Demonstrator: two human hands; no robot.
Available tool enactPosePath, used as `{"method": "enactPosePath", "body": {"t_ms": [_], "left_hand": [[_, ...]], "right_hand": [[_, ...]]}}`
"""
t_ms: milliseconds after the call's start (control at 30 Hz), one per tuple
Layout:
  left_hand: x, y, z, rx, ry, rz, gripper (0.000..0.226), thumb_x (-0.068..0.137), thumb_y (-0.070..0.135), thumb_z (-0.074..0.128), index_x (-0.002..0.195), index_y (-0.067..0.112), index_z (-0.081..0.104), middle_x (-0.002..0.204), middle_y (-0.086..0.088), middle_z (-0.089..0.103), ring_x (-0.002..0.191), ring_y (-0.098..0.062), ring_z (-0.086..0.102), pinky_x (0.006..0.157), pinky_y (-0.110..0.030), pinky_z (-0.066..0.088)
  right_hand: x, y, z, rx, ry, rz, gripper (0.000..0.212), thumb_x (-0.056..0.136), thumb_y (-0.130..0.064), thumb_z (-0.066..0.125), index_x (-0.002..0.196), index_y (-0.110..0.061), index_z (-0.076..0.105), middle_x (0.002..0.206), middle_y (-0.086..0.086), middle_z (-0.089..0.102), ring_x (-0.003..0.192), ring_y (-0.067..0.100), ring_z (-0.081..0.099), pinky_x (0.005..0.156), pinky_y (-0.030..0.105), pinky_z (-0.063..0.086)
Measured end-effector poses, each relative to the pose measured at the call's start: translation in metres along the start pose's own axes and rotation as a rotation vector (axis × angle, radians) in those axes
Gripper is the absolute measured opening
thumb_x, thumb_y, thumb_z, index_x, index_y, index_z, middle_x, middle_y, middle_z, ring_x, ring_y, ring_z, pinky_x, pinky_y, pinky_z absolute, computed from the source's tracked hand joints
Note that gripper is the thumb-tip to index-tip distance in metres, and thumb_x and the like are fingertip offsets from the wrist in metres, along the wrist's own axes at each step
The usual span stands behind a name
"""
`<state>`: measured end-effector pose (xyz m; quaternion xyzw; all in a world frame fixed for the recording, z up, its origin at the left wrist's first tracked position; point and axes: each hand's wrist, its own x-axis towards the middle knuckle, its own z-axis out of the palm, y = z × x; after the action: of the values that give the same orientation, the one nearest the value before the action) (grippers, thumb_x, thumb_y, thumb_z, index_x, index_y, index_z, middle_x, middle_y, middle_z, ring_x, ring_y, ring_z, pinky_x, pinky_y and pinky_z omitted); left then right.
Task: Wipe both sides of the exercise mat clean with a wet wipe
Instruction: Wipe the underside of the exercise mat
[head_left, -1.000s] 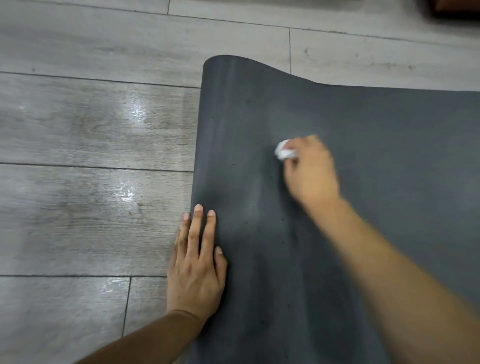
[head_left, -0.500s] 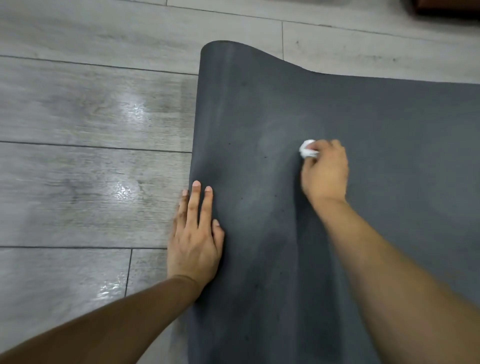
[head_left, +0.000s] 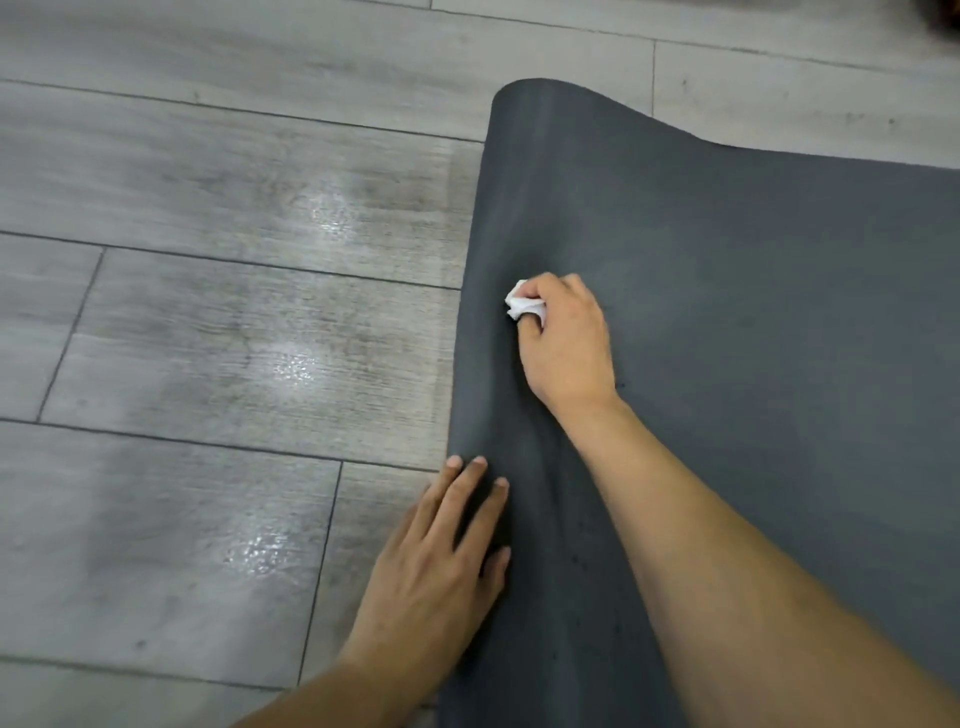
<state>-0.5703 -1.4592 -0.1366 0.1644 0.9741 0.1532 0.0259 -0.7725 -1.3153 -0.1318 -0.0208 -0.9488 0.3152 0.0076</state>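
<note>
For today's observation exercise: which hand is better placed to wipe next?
Right hand: it grips the crumpled white wet wipe on the dark grey exercise mat. The left hand lies flat at the mat's edge.

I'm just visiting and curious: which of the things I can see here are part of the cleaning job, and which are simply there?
Part of the job:
- exercise mat, dark grey, spread on the floor
- wet wipe, bunched in the right hand
- left hand, flat on the mat's edge

Simply there:
- grey wood-look floor
- dark object at the top right corner, too cut off to identify
</note>
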Motion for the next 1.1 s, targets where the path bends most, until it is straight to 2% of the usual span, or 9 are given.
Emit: {"method": "enactPosePath", "body": {"t_ms": [167,300,367,500,667,733,867,967,1100], "left_hand": [[0.001,0.003,0.019,0.055,-0.008,-0.061,0.049,0.098,0.030,0.051,0.141,0.010,0.060,0.152,-0.016,0.051,0.144,-0.033,0.046,0.112,-0.045,0.045],[-0.001,0.007,0.022,0.075,0.020,-0.046,0.051,0.100,0.025,0.048,0.147,0.004,0.054,0.155,-0.019,0.047,0.148,-0.035,0.040,0.117,-0.047,0.034],[0.000,0.007,0.022,0.090,0.013,-0.037,0.053,0.100,0.023,0.049,0.149,0.003,0.051,0.158,-0.019,0.043,0.150,-0.035,0.036,0.118,-0.047,0.032],[0.000,0.006,0.021,0.070,-0.001,-0.030,0.055,0.099,0.022,0.050,0.151,0.002,0.048,0.159,-0.019,0.041,0.152,-0.035,0.033,0.119,-0.048,0.030],[-0.002,0.009,0.022,0.033,-0.015,-0.048,0.054,0.101,0.023,0.044,0.150,0.001,0.048,0.158,-0.020,0.042,0.152,-0.036,0.032,0.121,-0.047,0.029],[0.000,0.008,0.021,0.046,-0.026,-0.029,0.055,0.100,0.021,0.045,0.151,0.000,0.046,0.159,-0.021,0.040,0.153,-0.036,0.031,0.121,-0.048,0.029],[0.000,0.004,0.022,0.090,-0.059,0.004,0.057,0.102,0.022,0.041,0.155,0.000,0.039,0.162,-0.022,0.033,0.155,-0.038,0.024,0.124,-0.050,0.024],[0.001,0.007,0.028,0.110,-0.071,0.005,0.058,0.104,0.022,0.036,0.157,-0.001,0.034,0.164,-0.025,0.029,0.155,-0.040,0.022,0.124,-0.053,0.023],[0.003,0.007,0.030,0.132,-0.143,-0.001,0.057,0.104,0.020,0.032,0.156,-0.002,0.035,0.162,-0.026,0.032,0.152,-0.043,0.027,0.122,-0.056,0.029]], "right_hand": [[-0.081,-0.010,-0.001,-0.069,-0.457,-0.521,0.024,0.080,-0.001,0.057,0.098,-0.016,0.063,0.099,0.003,0.055,0.093,0.023,0.052,0.085,0.034,0.044],[-0.062,-0.008,-0.001,-0.256,-0.344,-0.701,0.031,0.083,-0.009,0.039,0.102,-0.011,0.063,0.095,0.006,0.056,0.088,0.025,0.053,0.066,0.035,0.048],[-0.033,-0.010,0.004,-0.330,-0.225,-0.648,0.034,0.082,-0.008,0.035,0.098,-0.008,0.065,0.091,0.010,0.057,0.084,0.029,0.054,0.062,0.038,0.050],[-0.017,-0.014,0.017,-0.325,-0.151,-0.291,0.025,0.077,0.004,0.060,0.099,-0.008,0.063,0.096,0.013,0.055,0.087,0.031,0.051,0.074,0.045,0.051],[-0.076,-0.009,-0.005,-0.263,-0.483,-0.457,0.030,0.081,0.001,0.049,0.109,-0.007,0.054,0.106,0.014,0.048,0.097,0.031,0.045,0.105,0.044,0.035],[-0.074,0.020,-0.031,-0.314,-0.400,-0.448,0.029,0.080,-0.002,0.040,0.104,-0.007,0.056,0.102,0.016,0.050,0.094,0.035,0.047,0.109,0.049,0.032],[-0.032,0.113,-0.094,-0.551,-0.077,0.036,0.032,0.078,0.009,0.053,0.107,-0.001,0.059,0.106,0.024,0.055,0.098,0.043,0.050,0.091,0.047,0.040],[-0.018,0.137,-0.118,-0.441,0.018,0.317,0.029,0.089,-0.002,0.046,0.114,-0.004,0.059,0.117,0.019,0.057,0.109,0.039,0.048,0.094,0.039,0.035],[-0.062,0.048,-0.049,-0.255,-0.159,0.019,0.026,0.083,0.001,0.055,0.107,-0.007,0.062,0.109,0.018,0.057,0.104,0.037,0.052,0.095,0.041,0.039]]}}
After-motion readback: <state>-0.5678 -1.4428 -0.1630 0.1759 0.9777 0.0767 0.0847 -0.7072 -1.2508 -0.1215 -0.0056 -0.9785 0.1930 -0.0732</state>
